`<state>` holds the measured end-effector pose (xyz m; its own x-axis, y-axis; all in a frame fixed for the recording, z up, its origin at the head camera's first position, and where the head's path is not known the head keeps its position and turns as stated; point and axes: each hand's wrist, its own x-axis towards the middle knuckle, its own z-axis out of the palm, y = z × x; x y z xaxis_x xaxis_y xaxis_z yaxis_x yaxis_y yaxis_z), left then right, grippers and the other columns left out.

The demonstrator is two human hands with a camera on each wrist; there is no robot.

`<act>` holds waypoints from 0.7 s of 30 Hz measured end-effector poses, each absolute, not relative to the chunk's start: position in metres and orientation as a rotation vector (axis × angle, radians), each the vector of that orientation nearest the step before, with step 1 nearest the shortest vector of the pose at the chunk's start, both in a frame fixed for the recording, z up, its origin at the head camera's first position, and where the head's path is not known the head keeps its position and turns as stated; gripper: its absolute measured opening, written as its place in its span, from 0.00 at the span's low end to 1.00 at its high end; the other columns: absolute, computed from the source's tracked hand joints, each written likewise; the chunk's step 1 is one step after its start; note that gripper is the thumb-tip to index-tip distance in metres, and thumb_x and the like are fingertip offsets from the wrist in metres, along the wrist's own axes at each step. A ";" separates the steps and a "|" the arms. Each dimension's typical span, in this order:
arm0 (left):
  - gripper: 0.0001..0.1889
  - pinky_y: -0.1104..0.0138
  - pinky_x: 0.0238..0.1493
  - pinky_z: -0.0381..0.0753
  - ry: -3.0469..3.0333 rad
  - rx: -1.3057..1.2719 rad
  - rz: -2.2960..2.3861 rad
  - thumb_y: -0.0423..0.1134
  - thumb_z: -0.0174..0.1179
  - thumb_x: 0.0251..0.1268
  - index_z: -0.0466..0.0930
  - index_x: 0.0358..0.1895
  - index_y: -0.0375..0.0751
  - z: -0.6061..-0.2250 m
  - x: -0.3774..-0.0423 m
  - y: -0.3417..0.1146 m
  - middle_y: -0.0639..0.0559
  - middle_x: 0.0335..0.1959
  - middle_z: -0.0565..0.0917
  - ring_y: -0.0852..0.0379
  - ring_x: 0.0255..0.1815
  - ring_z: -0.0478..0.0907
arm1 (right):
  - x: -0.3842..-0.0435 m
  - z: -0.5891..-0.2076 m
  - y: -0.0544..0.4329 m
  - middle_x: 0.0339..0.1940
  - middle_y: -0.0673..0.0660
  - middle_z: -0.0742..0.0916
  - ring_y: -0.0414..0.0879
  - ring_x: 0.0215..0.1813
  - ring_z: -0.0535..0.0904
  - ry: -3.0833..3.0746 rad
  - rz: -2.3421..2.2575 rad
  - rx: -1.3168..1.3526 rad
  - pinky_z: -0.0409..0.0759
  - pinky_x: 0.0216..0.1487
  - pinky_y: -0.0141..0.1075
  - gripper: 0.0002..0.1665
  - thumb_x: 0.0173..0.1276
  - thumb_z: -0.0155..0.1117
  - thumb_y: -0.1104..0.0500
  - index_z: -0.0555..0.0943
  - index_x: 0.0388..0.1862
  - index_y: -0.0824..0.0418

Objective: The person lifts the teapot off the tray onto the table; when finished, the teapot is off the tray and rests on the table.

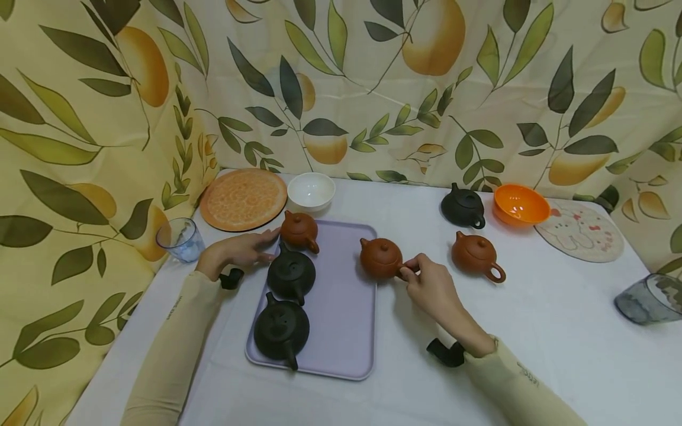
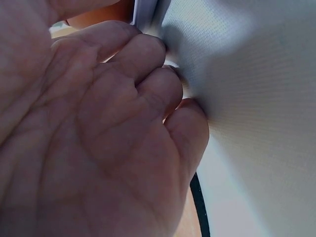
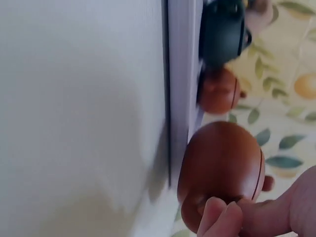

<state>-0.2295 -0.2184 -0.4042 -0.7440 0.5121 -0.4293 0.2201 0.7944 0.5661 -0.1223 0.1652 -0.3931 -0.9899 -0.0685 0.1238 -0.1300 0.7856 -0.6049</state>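
My right hand (image 1: 430,285) pinches the handle of a reddish-brown teapot (image 1: 381,258), whose body overlaps the right edge of a lilac tray (image 1: 341,307) in the head view. The right wrist view shows thumb and fingers on that teapot's handle (image 3: 190,212). Along the tray's left side stand another brown teapot (image 1: 298,229) at the back and two black teapots, one in the middle (image 1: 291,273) and one in front (image 1: 281,330). My left hand (image 1: 242,251) rests by the tray's left edge, fingers extended beside the back brown teapot.
Right of the tray stand a brown teapot (image 1: 474,254), a black teapot (image 1: 462,206) and an orange bowl (image 1: 520,205) near a rabbit-patterned mat (image 1: 583,231). A white bowl (image 1: 311,190) and round orange mat (image 1: 243,198) lie behind. Glasses stand left (image 1: 181,239) and right (image 1: 650,299).
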 end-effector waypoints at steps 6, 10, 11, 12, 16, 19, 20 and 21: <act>0.40 0.45 0.76 0.45 2.394 0.548 0.664 0.45 0.55 0.72 0.41 0.79 0.44 -0.404 -0.230 -0.217 0.33 0.78 0.45 0.36 0.79 0.44 | -0.151 -0.394 0.175 0.37 0.69 0.87 0.55 0.34 0.79 -2.881 0.999 -0.005 0.73 0.34 0.41 0.12 0.69 0.56 0.64 0.79 0.42 0.74; 0.40 0.45 0.76 0.45 2.399 0.563 0.660 0.44 0.55 0.73 0.41 0.79 0.44 -0.405 -0.231 -0.219 0.33 0.78 0.45 0.36 0.78 0.45 | -0.172 -0.399 0.177 0.35 0.69 0.86 0.60 0.38 0.80 -2.850 0.983 -0.096 0.76 0.39 0.48 0.15 0.69 0.54 0.63 0.82 0.39 0.75; 0.40 0.45 0.76 0.45 2.400 0.566 0.659 0.43 0.55 0.73 0.41 0.79 0.44 -0.405 -0.231 -0.219 0.33 0.78 0.46 0.36 0.78 0.45 | -0.176 -0.400 0.177 0.33 0.68 0.86 0.59 0.37 0.80 -2.839 0.975 -0.114 0.75 0.38 0.48 0.15 0.69 0.53 0.63 0.82 0.36 0.75; 0.40 0.45 0.76 0.45 2.397 0.563 0.659 0.44 0.54 0.73 0.41 0.79 0.44 -0.405 -0.231 -0.219 0.33 0.78 0.45 0.36 0.78 0.45 | -0.180 -0.401 0.177 0.29 0.67 0.85 0.59 0.35 0.79 -2.832 0.963 -0.130 0.75 0.37 0.47 0.16 0.69 0.53 0.63 0.83 0.32 0.74; 0.40 0.45 0.76 0.45 2.396 0.530 0.655 0.45 0.55 0.73 0.41 0.79 0.46 -0.404 -0.231 -0.220 0.34 0.78 0.45 0.36 0.79 0.44 | -0.197 -0.403 0.177 0.14 0.57 0.81 0.54 0.27 0.77 -2.816 0.974 -0.158 0.70 0.27 0.40 0.22 0.69 0.51 0.62 0.80 0.17 0.67; 0.40 0.44 0.76 0.45 2.393 0.504 0.657 0.46 0.55 0.73 0.41 0.79 0.47 -0.404 -0.230 -0.220 0.35 0.79 0.45 0.37 0.79 0.44 | -0.210 -0.403 0.177 0.09 0.54 0.80 0.55 0.27 0.79 -2.797 0.990 -0.175 0.68 0.26 0.36 0.25 0.69 0.49 0.62 0.81 0.12 0.65; 0.40 0.44 0.76 0.45 2.392 0.496 0.652 0.47 0.55 0.72 0.41 0.79 0.48 -0.404 -0.230 -0.220 0.35 0.79 0.45 0.37 0.79 0.44 | -0.214 -0.403 0.177 0.09 0.53 0.81 0.55 0.27 0.80 -2.799 0.992 -0.182 0.69 0.26 0.36 0.25 0.69 0.49 0.62 0.81 0.12 0.65; 0.40 0.44 0.76 0.46 2.391 0.488 0.647 0.47 0.55 0.72 0.41 0.79 0.49 -0.404 -0.230 -0.220 0.36 0.79 0.45 0.38 0.79 0.44 | -0.218 -0.403 0.178 0.09 0.54 0.81 0.56 0.28 0.80 -2.801 0.994 -0.194 0.68 0.26 0.36 0.25 0.68 0.49 0.62 0.81 0.12 0.65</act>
